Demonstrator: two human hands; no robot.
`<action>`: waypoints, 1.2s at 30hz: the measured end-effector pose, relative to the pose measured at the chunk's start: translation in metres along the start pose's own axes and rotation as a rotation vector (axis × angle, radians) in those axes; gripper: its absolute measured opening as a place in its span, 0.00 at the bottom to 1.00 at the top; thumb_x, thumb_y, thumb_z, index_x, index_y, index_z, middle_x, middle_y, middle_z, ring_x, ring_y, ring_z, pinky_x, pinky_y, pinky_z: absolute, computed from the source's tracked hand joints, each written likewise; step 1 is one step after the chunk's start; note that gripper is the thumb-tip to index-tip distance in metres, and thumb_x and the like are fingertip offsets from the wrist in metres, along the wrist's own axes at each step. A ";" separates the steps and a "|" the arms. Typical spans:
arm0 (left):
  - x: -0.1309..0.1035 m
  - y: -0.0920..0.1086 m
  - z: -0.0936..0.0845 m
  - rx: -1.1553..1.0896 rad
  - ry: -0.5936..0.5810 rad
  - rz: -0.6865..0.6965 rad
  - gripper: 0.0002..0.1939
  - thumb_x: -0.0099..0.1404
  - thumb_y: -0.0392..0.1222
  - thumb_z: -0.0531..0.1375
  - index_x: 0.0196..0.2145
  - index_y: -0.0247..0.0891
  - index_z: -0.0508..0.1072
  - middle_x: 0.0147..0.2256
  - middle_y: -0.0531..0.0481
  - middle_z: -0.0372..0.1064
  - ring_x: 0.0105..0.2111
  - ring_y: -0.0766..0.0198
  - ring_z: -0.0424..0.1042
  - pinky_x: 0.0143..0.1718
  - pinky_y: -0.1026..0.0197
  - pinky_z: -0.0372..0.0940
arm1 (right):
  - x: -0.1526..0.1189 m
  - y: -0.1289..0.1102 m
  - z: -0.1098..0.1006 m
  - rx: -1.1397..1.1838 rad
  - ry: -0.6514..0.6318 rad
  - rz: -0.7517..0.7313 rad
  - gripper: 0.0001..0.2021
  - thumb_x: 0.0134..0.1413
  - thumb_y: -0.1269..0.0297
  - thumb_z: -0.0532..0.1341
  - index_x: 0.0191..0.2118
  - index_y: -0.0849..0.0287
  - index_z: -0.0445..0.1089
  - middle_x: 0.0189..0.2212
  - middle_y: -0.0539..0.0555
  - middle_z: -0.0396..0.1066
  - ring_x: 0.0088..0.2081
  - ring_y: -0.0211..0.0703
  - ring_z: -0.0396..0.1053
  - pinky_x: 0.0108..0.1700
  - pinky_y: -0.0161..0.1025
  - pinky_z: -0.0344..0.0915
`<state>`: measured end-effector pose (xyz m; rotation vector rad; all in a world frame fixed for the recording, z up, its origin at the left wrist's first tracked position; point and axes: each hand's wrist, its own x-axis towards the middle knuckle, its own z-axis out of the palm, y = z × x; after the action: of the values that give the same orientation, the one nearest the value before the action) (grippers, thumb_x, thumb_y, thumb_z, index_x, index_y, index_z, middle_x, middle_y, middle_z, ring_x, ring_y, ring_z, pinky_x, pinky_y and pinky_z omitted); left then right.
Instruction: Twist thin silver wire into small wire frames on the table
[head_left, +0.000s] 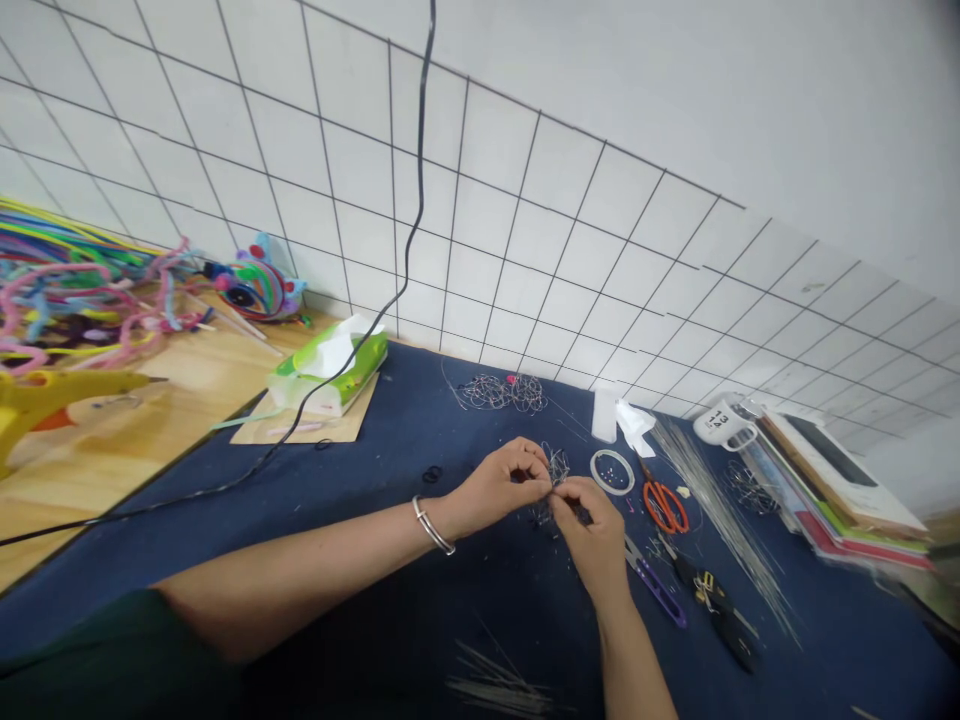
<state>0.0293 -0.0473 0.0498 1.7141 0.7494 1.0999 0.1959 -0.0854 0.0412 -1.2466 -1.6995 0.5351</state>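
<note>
Head view looks down on my two hands meeting over the dark blue desk. My left hand is curled, its grip narrow, fingertips pinched on a small tangle of thin wire; a silver bangle sits on that wrist. My right hand comes in from the near edge and its grip is closed on the same tangle from the other side, though the wire is so fine that I can't be sure exactly which strand each finger has. The tangle is held just above the desk, about midway between the near and far edges.

Just beside the tangle, toward the right edge, lies a white ring of tape, and next to it orange-handled scissors. Nearer me are purple snips and black pliers. A sheaf of straight wires runs slantwise toward the right edge, with a white mug near the far right corner and a stack of books beyond it. By the far edge lies a bigger heap of wire. At the far left corner a green tissue pack rests on a board, and a black cable hangs down across it. Colourful pipe cleaners are piled on the wooden top further left.
</note>
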 end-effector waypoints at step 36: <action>0.005 -0.023 -0.002 0.070 0.213 0.101 0.08 0.53 0.28 0.55 0.31 0.36 0.65 0.40 0.47 0.59 0.38 0.66 0.62 0.40 0.61 0.62 | 0.000 0.001 -0.007 0.625 0.279 0.217 0.05 0.48 0.65 0.60 0.31 0.60 0.71 0.31 0.55 0.70 0.32 0.41 0.65 0.35 0.39 0.60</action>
<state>0.0293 -0.0331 0.0305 1.7267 0.8490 1.3554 0.2022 -0.0864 0.0432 -0.9861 -1.0487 0.8942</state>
